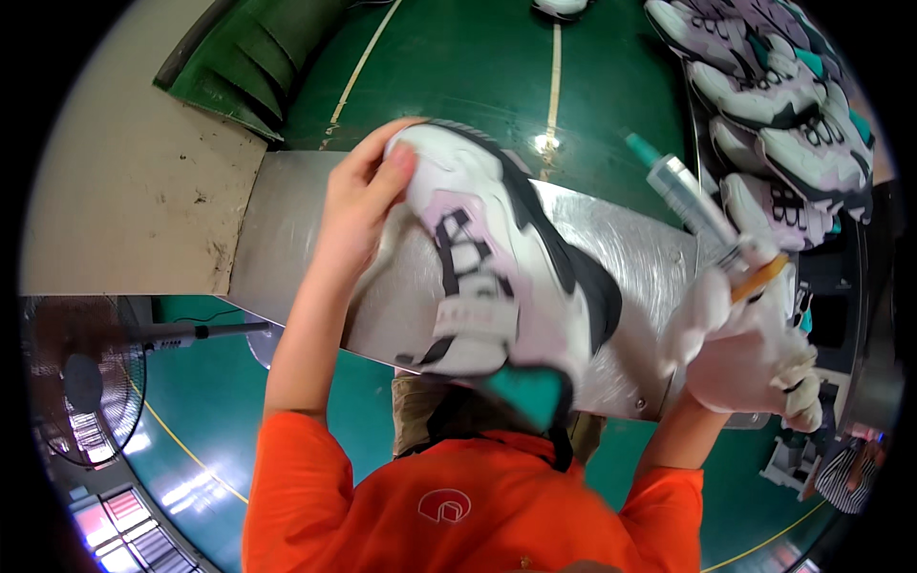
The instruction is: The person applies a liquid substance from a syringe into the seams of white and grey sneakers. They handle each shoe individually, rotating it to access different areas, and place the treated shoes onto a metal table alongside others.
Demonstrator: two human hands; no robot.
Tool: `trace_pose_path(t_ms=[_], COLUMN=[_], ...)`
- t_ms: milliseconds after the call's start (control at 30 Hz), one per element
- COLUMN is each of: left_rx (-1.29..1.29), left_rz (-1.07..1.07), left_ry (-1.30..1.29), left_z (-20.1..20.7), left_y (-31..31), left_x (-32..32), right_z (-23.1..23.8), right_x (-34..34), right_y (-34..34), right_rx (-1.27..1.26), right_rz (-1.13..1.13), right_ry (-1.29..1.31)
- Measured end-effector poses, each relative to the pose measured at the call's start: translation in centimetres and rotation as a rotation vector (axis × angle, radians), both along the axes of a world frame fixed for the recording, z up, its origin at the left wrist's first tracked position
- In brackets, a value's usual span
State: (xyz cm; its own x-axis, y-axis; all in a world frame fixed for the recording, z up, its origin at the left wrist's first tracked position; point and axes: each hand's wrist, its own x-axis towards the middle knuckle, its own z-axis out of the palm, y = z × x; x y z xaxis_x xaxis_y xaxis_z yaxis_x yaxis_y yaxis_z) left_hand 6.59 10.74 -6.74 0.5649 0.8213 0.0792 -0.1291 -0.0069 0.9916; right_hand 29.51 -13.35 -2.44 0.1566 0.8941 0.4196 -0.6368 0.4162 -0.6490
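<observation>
- Centrally, a white, pale-pink and black shoe (530, 267) was held over the metal bench (616, 229) in front of the person, its toe pointing away to the upper left and its heel to the right; whether it touched the bench could not be told.
- The left hand (363, 196), bare, pinched the toe end, thumb across the upper and the other fingers wrapped round behind, partly hidden.
- The right hand (745, 334), in a white covering, was blurred and stood to the right of the shoe, apart from it; its fingers were bent round the rear of a clear syringe (693, 202), though their exact placing could not be told.
- The syringe's green tip (643, 150) pointed up and to the left, clear of the shoe.
- An orange-yellow strip (759, 278) lay across the right hand's fingers.
- Teal lining (535, 393) showed in the shoe's collar, turned toward the orange shirt (458, 506).
- Similar shoes (812, 153) were heaped at the upper right.
- A fan (84, 382) stood at the left.
</observation>
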Motion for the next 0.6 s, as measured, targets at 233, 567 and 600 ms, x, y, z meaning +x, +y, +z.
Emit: trace_pose_path(t_ms=[233,567,600], left_rx=[0.174,0.420,0.409], left_rz=[-0.088,-0.057,-0.073], left_ry=[1.021,0.588,0.557], left_z=[3.0,3.7,3.8], left_y=[-6.4,-8.0,-8.3], left_x=[-6.9,4.1,3.9], right_z=[-1.0,-5.3,-5.1], right_x=[-1.3,-9.0,-9.4], right_y=[-6.8,-8.0,-8.1], right_rx=[-0.516,-0.576,-0.589], right_rz=[-0.666,-0.751,-0.735], right_ry=[-0.058,-0.882,-0.860])
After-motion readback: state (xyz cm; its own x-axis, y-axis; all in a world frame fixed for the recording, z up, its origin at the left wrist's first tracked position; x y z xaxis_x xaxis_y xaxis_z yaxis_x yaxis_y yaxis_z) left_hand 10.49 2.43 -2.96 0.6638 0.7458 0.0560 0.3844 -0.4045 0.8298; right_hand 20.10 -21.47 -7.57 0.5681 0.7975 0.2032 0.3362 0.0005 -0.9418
